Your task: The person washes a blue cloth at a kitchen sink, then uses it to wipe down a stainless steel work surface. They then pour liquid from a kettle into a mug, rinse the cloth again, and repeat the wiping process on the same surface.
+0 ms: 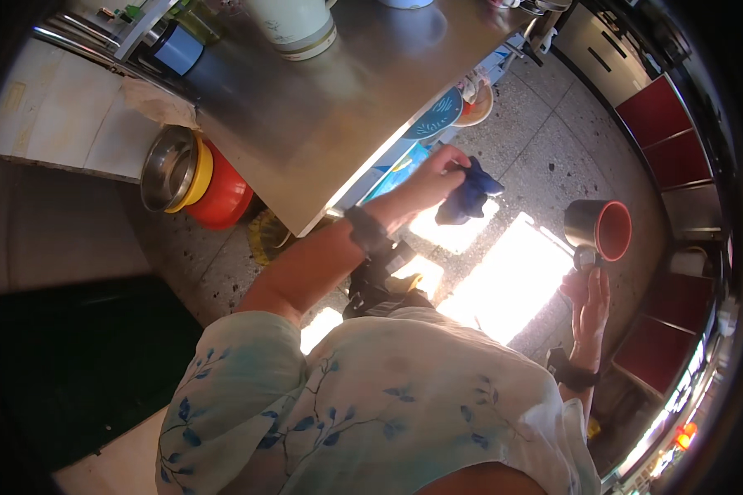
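Observation:
My left hand (439,176) pinches a crumpled dark blue cloth (467,195), which hangs just beyond the long edge of a stainless steel counter (371,111). Out to the right, my right hand (588,294) is at the near end of a metal cup or small pot (597,229) with a red rim and reddish inside. The fingers meet its handle, which is partly hidden, and the vessel is tilted on its side in the air. Dark bands are on both wrists.
A white pitcher (303,31) stands on the counter. Red, yellow and steel basins (170,170) are stacked at its left end. A blue patterned basin (436,117) shows under its edge. Dark red cabinet doors (656,114) line the right. Bright sunlight falls on the tiled floor (532,142).

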